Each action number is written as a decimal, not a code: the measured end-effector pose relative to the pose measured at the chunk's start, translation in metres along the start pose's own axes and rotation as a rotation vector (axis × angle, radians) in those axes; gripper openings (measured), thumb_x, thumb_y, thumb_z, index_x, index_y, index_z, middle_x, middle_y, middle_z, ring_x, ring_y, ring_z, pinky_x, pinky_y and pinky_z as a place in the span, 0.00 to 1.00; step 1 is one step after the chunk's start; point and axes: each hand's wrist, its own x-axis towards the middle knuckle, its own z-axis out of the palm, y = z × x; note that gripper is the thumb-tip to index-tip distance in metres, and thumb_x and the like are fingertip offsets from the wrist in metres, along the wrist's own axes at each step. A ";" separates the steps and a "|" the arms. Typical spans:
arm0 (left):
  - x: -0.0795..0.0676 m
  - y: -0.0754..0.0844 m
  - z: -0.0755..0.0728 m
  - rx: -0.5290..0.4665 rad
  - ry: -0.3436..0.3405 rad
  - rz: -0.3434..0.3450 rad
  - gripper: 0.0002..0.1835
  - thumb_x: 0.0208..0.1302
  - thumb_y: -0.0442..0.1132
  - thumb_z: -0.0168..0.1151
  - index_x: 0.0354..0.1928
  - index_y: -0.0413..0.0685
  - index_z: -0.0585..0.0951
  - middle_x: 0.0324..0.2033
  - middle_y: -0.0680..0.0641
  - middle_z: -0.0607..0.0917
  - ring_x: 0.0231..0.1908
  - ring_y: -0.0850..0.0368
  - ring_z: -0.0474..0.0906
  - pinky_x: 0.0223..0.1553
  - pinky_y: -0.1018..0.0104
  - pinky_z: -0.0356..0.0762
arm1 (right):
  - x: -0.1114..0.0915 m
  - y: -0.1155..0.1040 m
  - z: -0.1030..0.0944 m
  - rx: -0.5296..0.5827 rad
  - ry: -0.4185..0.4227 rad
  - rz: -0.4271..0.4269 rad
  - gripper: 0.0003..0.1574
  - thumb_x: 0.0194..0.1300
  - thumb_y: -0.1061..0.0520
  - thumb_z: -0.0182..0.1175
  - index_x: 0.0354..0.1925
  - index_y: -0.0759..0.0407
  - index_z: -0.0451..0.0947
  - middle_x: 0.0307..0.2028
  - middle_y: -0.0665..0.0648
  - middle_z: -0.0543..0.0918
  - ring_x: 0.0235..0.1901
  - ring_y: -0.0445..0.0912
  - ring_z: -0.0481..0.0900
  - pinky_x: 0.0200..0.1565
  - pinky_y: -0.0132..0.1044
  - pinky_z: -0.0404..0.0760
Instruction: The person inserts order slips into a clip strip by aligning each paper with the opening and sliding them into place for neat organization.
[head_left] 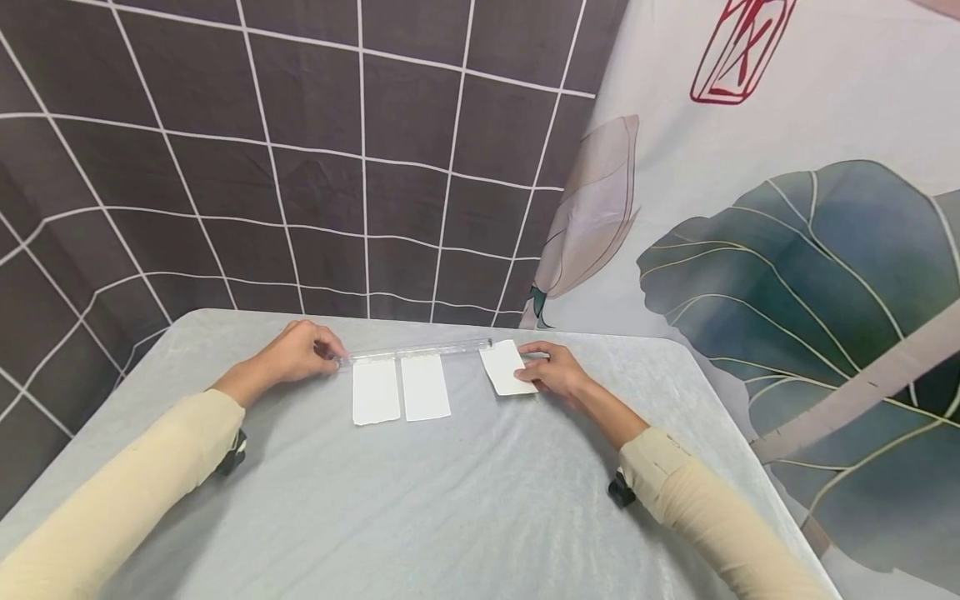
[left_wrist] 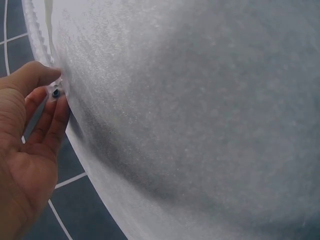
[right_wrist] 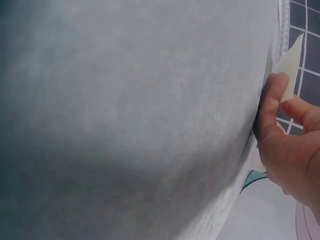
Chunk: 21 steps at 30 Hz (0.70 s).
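Observation:
A long clear plastic strip point(head_left: 465, 346) lies across the far part of the table. My left hand point(head_left: 296, 354) pinches its left end between thumb and fingers; a small dark round spot shows at that end in the left wrist view. Two white cards, a left card point(head_left: 376, 392) and a middle card point(head_left: 426, 388), lie side by side with their top edges at the strip. My right hand point(head_left: 555, 372) holds a third white card point(head_left: 501, 368) by its right side, tilted, its upper left corner by the strip's right end. In the right wrist view this card point(right_wrist: 291, 67) appears nearly edge-on.
A pale grey cloth covers the table point(head_left: 420, 508). Behind its far edge hangs a dark curtain point(head_left: 300, 183) with a white grid. At the right is a white hanging point(head_left: 675, 267) with a large leaf print.

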 end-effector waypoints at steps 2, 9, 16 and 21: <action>0.000 0.000 0.000 0.000 0.001 0.001 0.09 0.55 0.27 0.79 0.38 0.44 0.96 0.43 0.41 0.96 0.41 0.53 0.86 0.47 0.59 0.84 | 0.000 -0.001 0.001 0.000 0.003 0.002 0.38 0.73 0.60 0.74 0.77 0.62 0.76 0.65 0.72 0.87 0.45 0.43 0.87 0.45 0.31 0.84; 0.000 0.001 0.000 -0.003 -0.006 -0.010 0.09 0.55 0.27 0.79 0.38 0.43 0.96 0.43 0.41 0.96 0.42 0.53 0.87 0.48 0.58 0.85 | 0.003 -0.002 0.004 0.012 0.003 0.004 0.38 0.72 0.61 0.74 0.76 0.62 0.77 0.65 0.72 0.87 0.44 0.43 0.87 0.44 0.31 0.84; 0.000 0.002 0.000 0.008 -0.005 -0.010 0.09 0.55 0.27 0.79 0.39 0.44 0.96 0.42 0.42 0.96 0.41 0.54 0.86 0.49 0.56 0.86 | 0.005 -0.004 0.007 0.040 -0.009 0.009 0.38 0.72 0.62 0.74 0.76 0.62 0.77 0.65 0.72 0.87 0.42 0.42 0.86 0.42 0.31 0.84; 0.000 0.002 0.000 0.004 -0.005 -0.003 0.09 0.55 0.27 0.79 0.38 0.44 0.96 0.42 0.42 0.96 0.40 0.55 0.85 0.49 0.57 0.85 | 0.006 -0.005 0.009 0.068 -0.021 0.004 0.37 0.72 0.64 0.74 0.76 0.64 0.77 0.65 0.73 0.87 0.42 0.42 0.88 0.44 0.32 0.87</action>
